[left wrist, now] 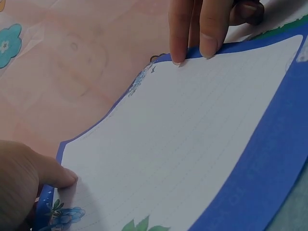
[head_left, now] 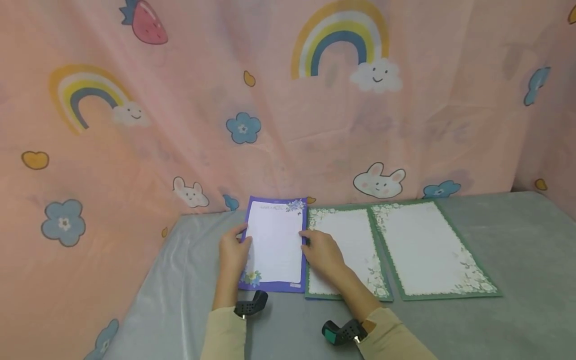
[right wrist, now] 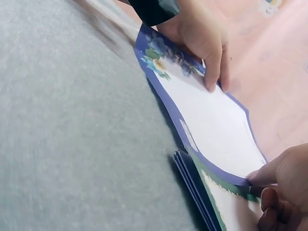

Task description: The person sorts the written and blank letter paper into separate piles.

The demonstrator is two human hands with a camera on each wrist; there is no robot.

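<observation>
The purple-bordered white paper sheet (head_left: 275, 245) is pinched at opposite edges by the left hand (head_left: 233, 252) and right hand (head_left: 325, 251), not yet released; to its right, two green-bordered white paper sheets (head_left: 432, 250) are already laid out.

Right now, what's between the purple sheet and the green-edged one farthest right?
Another green-edged sheet lies next to the purple sheet, partly covered by the right hand; the head view shows it.

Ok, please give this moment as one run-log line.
left hand: holds purple-bordered sheet | right hand: holds its right edge | green-bordered sheets: to its right
</observation>
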